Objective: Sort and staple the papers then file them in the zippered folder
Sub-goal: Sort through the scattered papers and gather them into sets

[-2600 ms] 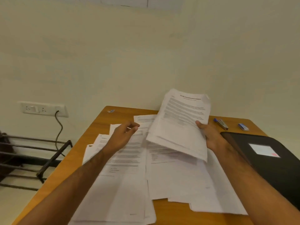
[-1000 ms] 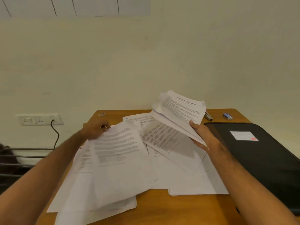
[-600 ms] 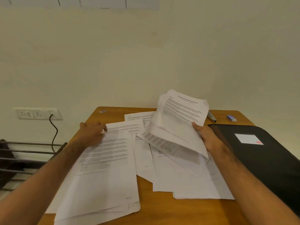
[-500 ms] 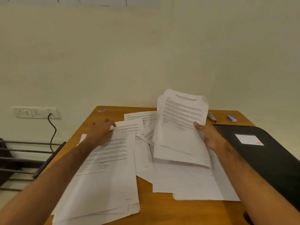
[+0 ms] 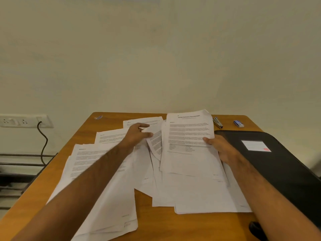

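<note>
Right hand pinches the held sheaf, just left of the black folder. Left hand, fingers spread, reaches a loose sheet; best lift 1 page only, checking its heading.

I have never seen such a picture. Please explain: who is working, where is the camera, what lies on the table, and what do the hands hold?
No machine here: a person works with two bare hands. The one camera sits on the person's head and looks forward and down, so both forearms reach in from below. On the wooden table lie many loose printed papers in overlapping piles. At the right lies a closed black folder with a white label. Behind it, near the wall, are a stapler and a small blue box, perhaps staples. The right hand holds a bundle of sheets by its right edge. The left hand reaches onto the middle papers; whether it grips one is unclear.
</note>
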The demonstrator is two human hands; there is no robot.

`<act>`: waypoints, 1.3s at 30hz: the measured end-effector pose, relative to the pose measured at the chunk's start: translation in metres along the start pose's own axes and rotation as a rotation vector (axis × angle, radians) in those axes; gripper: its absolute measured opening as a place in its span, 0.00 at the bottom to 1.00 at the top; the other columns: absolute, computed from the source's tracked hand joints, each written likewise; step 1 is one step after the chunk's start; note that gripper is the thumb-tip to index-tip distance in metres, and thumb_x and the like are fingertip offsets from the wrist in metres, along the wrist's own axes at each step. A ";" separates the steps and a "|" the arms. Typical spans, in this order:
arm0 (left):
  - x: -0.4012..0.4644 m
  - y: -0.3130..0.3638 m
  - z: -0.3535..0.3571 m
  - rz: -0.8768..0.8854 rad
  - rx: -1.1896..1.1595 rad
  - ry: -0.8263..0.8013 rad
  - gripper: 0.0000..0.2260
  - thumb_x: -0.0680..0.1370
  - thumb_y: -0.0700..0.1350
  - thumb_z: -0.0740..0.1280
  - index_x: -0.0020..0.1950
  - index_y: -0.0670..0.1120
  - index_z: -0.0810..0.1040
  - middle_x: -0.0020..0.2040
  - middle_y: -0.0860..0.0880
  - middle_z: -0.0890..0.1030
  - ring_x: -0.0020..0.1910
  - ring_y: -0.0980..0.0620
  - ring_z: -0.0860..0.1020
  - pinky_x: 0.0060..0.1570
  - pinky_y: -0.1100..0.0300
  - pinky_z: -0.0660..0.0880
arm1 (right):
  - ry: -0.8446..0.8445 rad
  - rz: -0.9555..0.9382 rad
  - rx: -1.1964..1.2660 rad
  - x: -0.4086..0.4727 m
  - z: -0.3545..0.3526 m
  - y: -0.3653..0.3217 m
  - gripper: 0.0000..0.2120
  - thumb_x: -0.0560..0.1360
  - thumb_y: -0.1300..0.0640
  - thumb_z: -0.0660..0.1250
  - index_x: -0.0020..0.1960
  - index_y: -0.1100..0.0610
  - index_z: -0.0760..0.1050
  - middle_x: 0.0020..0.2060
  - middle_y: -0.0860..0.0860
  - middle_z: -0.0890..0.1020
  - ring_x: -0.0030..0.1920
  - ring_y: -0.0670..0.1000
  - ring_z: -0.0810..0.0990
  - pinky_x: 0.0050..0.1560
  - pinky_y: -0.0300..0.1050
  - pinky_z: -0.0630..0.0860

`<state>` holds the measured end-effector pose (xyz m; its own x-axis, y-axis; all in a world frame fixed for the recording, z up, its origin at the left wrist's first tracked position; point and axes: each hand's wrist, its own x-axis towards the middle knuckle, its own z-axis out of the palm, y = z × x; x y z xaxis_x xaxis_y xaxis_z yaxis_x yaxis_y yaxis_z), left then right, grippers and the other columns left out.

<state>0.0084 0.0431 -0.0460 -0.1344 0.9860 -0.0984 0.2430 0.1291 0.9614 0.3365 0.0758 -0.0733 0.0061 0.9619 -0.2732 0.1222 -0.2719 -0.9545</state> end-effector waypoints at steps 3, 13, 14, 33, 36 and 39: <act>-0.012 0.001 0.012 0.000 -0.099 -0.066 0.21 0.74 0.37 0.74 0.65 0.45 0.73 0.57 0.45 0.83 0.49 0.48 0.84 0.41 0.56 0.82 | 0.003 -0.002 0.099 -0.002 -0.005 0.003 0.16 0.81 0.62 0.67 0.68 0.62 0.76 0.61 0.57 0.83 0.58 0.59 0.82 0.63 0.60 0.77; -0.044 0.034 -0.036 0.038 -0.085 0.204 0.14 0.80 0.35 0.61 0.65 0.41 0.71 0.57 0.41 0.80 0.48 0.46 0.80 0.33 0.57 0.77 | -0.031 -0.083 0.452 -0.026 -0.003 -0.014 0.17 0.82 0.63 0.64 0.70 0.56 0.76 0.64 0.55 0.82 0.63 0.58 0.80 0.58 0.56 0.79; -0.044 0.034 -0.055 0.024 -0.021 0.247 0.11 0.79 0.35 0.61 0.61 0.43 0.74 0.54 0.42 0.80 0.45 0.48 0.79 0.34 0.58 0.76 | -0.018 -0.073 0.476 -0.028 -0.002 -0.016 0.18 0.82 0.63 0.64 0.71 0.56 0.75 0.64 0.55 0.82 0.62 0.58 0.81 0.56 0.55 0.79; -0.070 -0.043 -0.127 -0.023 0.482 0.337 0.13 0.80 0.33 0.60 0.63 0.41 0.75 0.58 0.44 0.78 0.52 0.45 0.76 0.50 0.55 0.72 | -0.189 0.120 0.644 -0.040 0.038 -0.015 0.07 0.86 0.58 0.56 0.55 0.58 0.72 0.35 0.51 0.68 0.20 0.43 0.67 0.18 0.33 0.66; -0.066 -0.049 -0.127 -0.002 0.615 0.334 0.11 0.78 0.33 0.63 0.60 0.41 0.75 0.55 0.44 0.78 0.51 0.45 0.76 0.50 0.56 0.72 | -0.133 0.100 0.620 -0.039 0.035 -0.012 0.09 0.85 0.59 0.58 0.63 0.59 0.71 0.37 0.52 0.72 0.20 0.43 0.70 0.18 0.34 0.68; -0.058 -0.056 -0.122 0.003 0.843 0.378 0.20 0.77 0.39 0.67 0.68 0.39 0.69 0.66 0.38 0.73 0.63 0.39 0.72 0.60 0.49 0.72 | -0.056 0.073 0.576 -0.040 0.032 -0.011 0.12 0.84 0.59 0.61 0.66 0.59 0.72 0.37 0.52 0.76 0.21 0.44 0.74 0.19 0.35 0.70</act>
<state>-0.1148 -0.0346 -0.0625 -0.4013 0.9057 0.1364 0.8431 0.3070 0.4414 0.3027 0.0398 -0.0556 -0.0599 0.9414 -0.3320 -0.4362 -0.3238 -0.8396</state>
